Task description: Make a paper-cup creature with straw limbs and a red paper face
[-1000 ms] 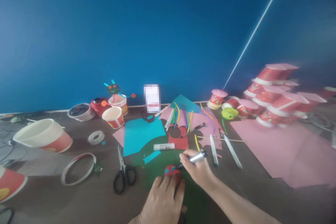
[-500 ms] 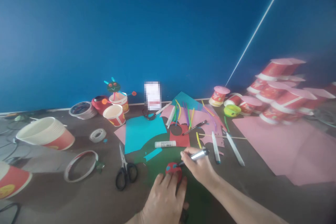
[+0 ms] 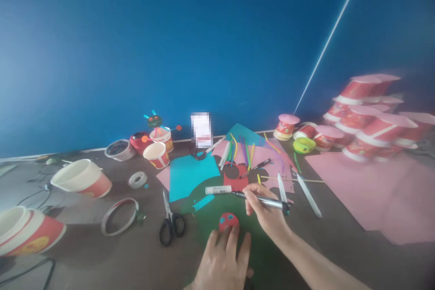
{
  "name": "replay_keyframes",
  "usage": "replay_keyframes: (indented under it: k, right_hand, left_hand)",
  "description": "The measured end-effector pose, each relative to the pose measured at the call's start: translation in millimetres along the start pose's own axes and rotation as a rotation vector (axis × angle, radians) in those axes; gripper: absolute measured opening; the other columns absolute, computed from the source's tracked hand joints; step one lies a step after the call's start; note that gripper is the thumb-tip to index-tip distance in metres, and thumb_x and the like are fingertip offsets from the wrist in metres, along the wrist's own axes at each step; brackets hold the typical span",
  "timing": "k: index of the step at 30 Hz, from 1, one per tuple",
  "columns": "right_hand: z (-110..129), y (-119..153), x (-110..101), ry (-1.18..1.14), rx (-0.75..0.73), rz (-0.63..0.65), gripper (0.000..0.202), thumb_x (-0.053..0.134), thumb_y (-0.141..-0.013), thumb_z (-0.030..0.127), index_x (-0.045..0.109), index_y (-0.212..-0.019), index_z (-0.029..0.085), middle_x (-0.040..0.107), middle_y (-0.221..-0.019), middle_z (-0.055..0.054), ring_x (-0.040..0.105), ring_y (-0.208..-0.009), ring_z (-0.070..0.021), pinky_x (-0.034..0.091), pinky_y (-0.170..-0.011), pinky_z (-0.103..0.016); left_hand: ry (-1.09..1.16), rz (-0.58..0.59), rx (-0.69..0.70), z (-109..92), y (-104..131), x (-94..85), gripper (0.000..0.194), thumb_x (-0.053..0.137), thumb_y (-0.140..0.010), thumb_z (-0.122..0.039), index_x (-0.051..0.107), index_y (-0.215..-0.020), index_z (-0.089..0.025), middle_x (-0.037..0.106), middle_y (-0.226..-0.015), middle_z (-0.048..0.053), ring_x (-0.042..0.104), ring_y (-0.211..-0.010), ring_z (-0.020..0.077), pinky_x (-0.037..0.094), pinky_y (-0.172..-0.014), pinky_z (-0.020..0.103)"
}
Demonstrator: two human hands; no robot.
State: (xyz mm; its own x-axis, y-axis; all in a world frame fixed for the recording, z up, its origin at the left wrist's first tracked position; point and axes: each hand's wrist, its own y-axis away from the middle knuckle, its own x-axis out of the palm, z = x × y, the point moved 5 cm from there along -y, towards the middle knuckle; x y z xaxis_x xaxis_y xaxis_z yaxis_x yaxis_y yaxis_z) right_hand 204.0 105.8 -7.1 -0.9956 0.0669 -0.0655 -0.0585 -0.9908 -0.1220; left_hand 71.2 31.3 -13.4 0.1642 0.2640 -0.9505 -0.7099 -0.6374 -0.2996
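Blue wall (image 3: pixel 190 54) at the back, dark tabletop (image 3: pixel 132 258) in front, crowded with craft things.

On my remote head feed: red disc (image 3: pixel 228 220) lies on green sheet (image 3: pixel 210 222), low and near centre, two blue patches on its upper half.

Left hand (image 3: pixel 226 256): palm down, fingers lightly spread, fingertips over the disc's lower edge. I see no grip on it.

Right hand (image 3: pixel 267 217): thumb and fingers closed round a marker (image 3: pixel 272 201), held nearly level, dark tip pointing left and well apart from the disc. I cannot tell whether that tip touches anything.

Just beyond the disc: glue stick (image 3: pixel 217 190) near the marker tip, blue strip (image 3: pixel 204 202) at its left, red scrap (image 3: pixel 236 183) with a round hole. Black pen (image 3: pixel 256 167) has one end over the scrap.

Left of the green sheet, scissors (image 3: pixel 172 222), blades pointing away from me. Farther left, tape roll (image 3: pixel 137 180) and a pale ring (image 3: pixel 119 218).

Farther back: turquoise sheet (image 3: pixel 192 172); coloured strips (image 3: pixel 234 149) fanned over pink paper.

Far right: tower of red cups (image 3: pixel 377 120), blurred, behind pink sheet (image 3: pixel 367 190).
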Motion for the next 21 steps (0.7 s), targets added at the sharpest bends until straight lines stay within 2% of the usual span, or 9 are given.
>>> replay_keyframes:
  k: [3, 7, 10, 13, 18, 21]
  right_hand:
    - [11, 6, 9, 0.015, 0.049, 0.091, 0.024, 0.053, -0.083, 0.041, 0.058, -0.076, 0.018, 0.055, -0.054, 0.003, 0.054, -0.054, -0.0130, 0.044, -0.055, -0.024]
    - [23, 8, 26, 0.014, 0.145, 0.162, 0.035, 0.043, -0.088, 0.043, 0.061, -0.070, 0.018, 0.052, -0.049, 0.003, 0.055, -0.058, -0.0141, 0.044, -0.064, -0.026]
    - [24, 2, 32, 0.050, 0.130, 0.100, 0.031, 0.046, -0.086, 0.042, 0.059, -0.070, 0.018, 0.049, -0.046, 0.004, 0.052, -0.051, -0.0132, 0.042, -0.056, -0.024]
    - [16, -3, 27, 0.050, 0.068, -0.011, 0.029, 0.051, -0.083, 0.039, 0.051, -0.061, 0.019, 0.046, -0.043, 0.005, 0.045, -0.044, -0.0109, 0.038, -0.049, -0.022]
    - [2, -1, 24, 0.074, 0.029, 0.038, 0.032, 0.053, -0.083, 0.036, 0.049, -0.056, 0.019, 0.045, -0.044, 0.005, 0.043, -0.043, -0.0094, 0.034, -0.047, -0.022]
    - [-1, 0, 25, 0.098, 0.026, 0.013, 0.035, 0.048, -0.085, 0.038, 0.047, -0.055, 0.019, 0.041, -0.041, 0.006, 0.039, -0.040, -0.0089, 0.032, -0.045, -0.022]
  left_hand:
    - [-0.001, 0.016, -0.015, -4, 3, 1.7, 0.050, 0.053, -0.080, -0.054, 0.053, -0.118, -0.021, 0.063, -0.113, 0.015, 0.061, -0.100, 0.0281, 0.045, -0.078, 0.041]
    - [-0.018, 0.007, -0.014, -7, 6, 0.7, 0.049, 0.055, -0.078, -0.054, 0.055, -0.114, -0.021, 0.064, -0.111, 0.015, 0.061, -0.101, 0.0291, 0.048, -0.077, 0.041]
    - [-0.012, -0.008, -0.020, -8, 7, -0.2, 0.049, 0.056, -0.077, -0.055, 0.055, -0.113, -0.021, 0.065, -0.111, 0.014, 0.062, -0.100, 0.0284, 0.049, -0.076, 0.040]
    - [-0.006, -0.027, -0.022, -7, 7, -1.0, 0.049, 0.055, -0.077, -0.055, 0.055, -0.114, -0.022, 0.063, -0.113, 0.014, 0.062, -0.099, 0.0283, 0.050, -0.076, 0.039]
    - [0.017, 0.019, 0.014, -4, 8, -2.4, 0.052, 0.053, -0.078, -0.055, 0.052, -0.118, -0.021, 0.061, -0.117, 0.015, 0.060, -0.104, 0.0288, 0.050, -0.080, 0.040]
    - [0.025, 0.068, 0.021, -3, 9, -5.3, 0.053, 0.051, -0.080, -0.052, 0.050, -0.122, -0.020, 0.058, -0.121, 0.016, 0.057, -0.108, 0.0297, 0.049, -0.083, 0.042]
